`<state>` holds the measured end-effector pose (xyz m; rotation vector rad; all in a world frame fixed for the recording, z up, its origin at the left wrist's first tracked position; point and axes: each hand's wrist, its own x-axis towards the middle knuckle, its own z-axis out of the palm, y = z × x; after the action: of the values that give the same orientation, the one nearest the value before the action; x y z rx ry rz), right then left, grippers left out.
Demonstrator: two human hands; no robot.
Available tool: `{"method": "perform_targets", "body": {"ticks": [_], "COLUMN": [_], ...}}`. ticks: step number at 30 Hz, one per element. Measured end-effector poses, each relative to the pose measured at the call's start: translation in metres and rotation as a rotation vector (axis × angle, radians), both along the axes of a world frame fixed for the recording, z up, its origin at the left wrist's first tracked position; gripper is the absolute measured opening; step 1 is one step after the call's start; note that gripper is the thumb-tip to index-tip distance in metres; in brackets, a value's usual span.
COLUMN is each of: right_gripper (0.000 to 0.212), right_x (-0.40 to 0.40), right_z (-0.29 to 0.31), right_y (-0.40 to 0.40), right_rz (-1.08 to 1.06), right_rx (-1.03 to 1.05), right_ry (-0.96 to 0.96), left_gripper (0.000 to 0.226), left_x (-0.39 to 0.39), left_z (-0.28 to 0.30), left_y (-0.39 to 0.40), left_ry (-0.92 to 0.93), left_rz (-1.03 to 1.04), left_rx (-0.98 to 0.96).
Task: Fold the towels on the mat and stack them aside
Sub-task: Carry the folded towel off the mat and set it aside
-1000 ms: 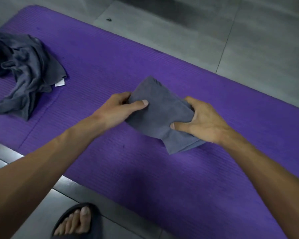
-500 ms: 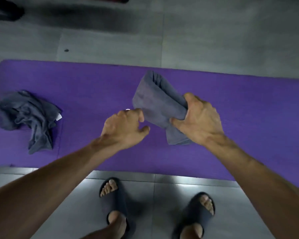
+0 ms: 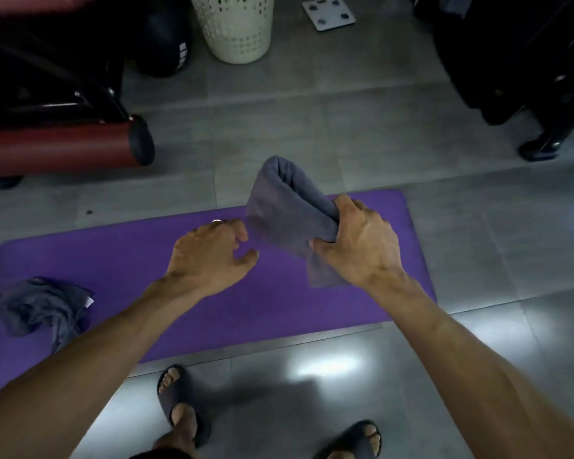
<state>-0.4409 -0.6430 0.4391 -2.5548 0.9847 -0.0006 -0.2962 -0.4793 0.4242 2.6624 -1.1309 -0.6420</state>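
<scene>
A purple mat lies across the grey tiled floor. My right hand grips a folded grey towel and holds it up above the mat's right half, its folded end pointing away from me. My left hand hovers just left of the towel with fingers loosely curled, holding nothing. A second grey towel lies crumpled on the mat's left end, with a white tag showing.
A cream perforated laundry basket stands at the back, a white bathroom scale beside it. A red and black padded bench sits at left, black equipment at right. My feet in dark slippers stand before the mat.
My left hand let go of the folded towel. My right hand lifted it off the mat. The view rose and pulled back, showing more of the room.
</scene>
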Motion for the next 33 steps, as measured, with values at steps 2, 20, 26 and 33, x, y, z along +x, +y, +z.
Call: {"method": "perform_targets", "body": {"ticks": [2, 20, 26, 33], "right_gripper": [0.038, 0.032, 0.031, 0.034], "right_x": [-0.03, -0.148, -0.142, -0.119], "right_z": [0.038, 0.207, 0.229, 0.241], "right_y": [-0.036, -0.34, -0.449, -0.625], "right_rz": [0.008, -0.137, -0.135, -0.032], "right_rx": [-0.023, -0.047, -0.014, -0.052], "right_ry": [-0.02, -0.125, -0.16, -0.236], "left_gripper": [0.029, 0.03, 0.03, 0.03], "left_x": [-0.035, -0.152, -0.141, -0.132], "left_z": [0.034, 0.166, 0.188, 0.199], "left_y": [-0.033, -0.325, -0.432, -0.594], "left_ry": [-0.034, -0.1, -0.095, -0.156], "left_rz": [0.015, 0.099, 0.12, 0.209], "left_rx": [-0.017, -0.207, -0.176, -0.182]}}
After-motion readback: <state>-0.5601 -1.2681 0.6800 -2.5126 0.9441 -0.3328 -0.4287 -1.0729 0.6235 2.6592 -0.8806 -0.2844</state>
